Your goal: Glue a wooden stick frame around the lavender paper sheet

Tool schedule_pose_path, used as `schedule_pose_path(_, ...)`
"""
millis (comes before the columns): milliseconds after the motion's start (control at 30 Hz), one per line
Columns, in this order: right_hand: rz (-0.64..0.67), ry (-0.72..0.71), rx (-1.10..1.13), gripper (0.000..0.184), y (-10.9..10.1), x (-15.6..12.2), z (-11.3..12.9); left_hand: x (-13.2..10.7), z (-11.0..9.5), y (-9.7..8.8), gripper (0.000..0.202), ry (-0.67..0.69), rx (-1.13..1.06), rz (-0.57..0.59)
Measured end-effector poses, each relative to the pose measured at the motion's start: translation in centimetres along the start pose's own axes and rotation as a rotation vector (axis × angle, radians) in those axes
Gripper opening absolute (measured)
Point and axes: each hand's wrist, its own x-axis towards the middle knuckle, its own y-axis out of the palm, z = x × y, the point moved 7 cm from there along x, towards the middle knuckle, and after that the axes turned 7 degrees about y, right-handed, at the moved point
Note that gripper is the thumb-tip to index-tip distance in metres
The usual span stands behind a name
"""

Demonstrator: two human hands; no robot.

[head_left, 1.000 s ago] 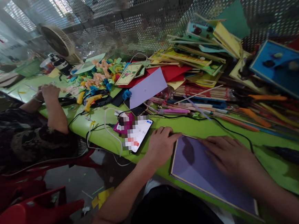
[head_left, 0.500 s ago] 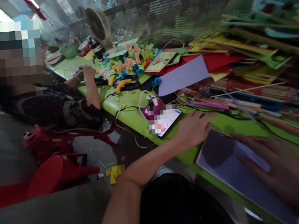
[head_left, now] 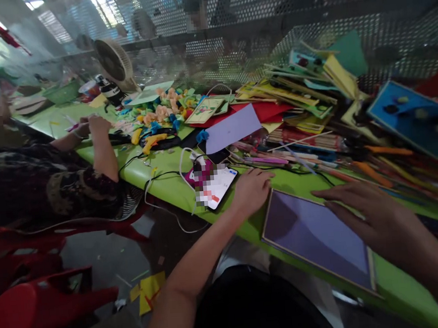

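A purple-covered board (head_left: 304, 233) lies flat on the green table (head_left: 167, 180) in front of me. My left hand (head_left: 252, 189) rests on the table at the board's far left corner, fingers loosely curled and touching its edge. My right hand (head_left: 367, 213) lies flat on the board's right part, fingers stretched out toward the left. Neither hand holds anything. A phone (head_left: 217, 187) with a lit screen lies just left of my left hand.
Stacks of coloured paper and cards (head_left: 292, 87), sticks and pens (head_left: 301, 155), a loose purple sheet (head_left: 231, 127), cables and craft bits crowd the table behind. A fan (head_left: 114, 63) stands far left. Another person (head_left: 53, 177) sits left, hands on the table. Red chairs (head_left: 33, 305) stand below.
The camera swung left and back. My right hand slid toward the board's right side; my left hand stayed at the board's corner.
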Motion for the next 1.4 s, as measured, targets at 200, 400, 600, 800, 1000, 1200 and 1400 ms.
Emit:
schedule_pose_path(200,-0.004,0.012,-0.063,0.029,3.3,-0.2,-3.9,-0.6,0.4,0.5,0.024,0.026,-0.072,0.086)
schedule_pose_path(400,0.015,0.029,-0.111,0.035,4.6,-1.6,-5.1,-0.6,0.8,0.2,0.024,0.038,-0.16,0.075)
schedule_pose_path(600,0.056,0.004,-0.158,0.034,5.8,-2.6,-6.1,-0.8,0.6,0.3,0.038,0.039,-0.09,0.137)
schedule_pose_path(800,0.037,-0.025,-0.216,0.036,6.0,-2.7,-5.6,-0.8,0.3,0.4,0.044,0.066,-0.009,0.187)
schedule_pose_path(1000,0.004,-0.077,-0.273,0.034,5.7,-2.4,-4.8,-1.1,0.2,0.4,0.047,0.105,0.03,0.232)
schedule_pose_path(1200,0.021,-0.089,-0.278,0.035,5.6,-2.3,-4.3,-1.4,-0.5,0.3,0.049,0.126,0.127,0.294)
schedule_pose_path(1400,0.031,-0.066,-0.268,0.036,5.8,-2.3,-4.3,-1.6,-0.4,0.3,0.048,0.106,0.076,0.233)
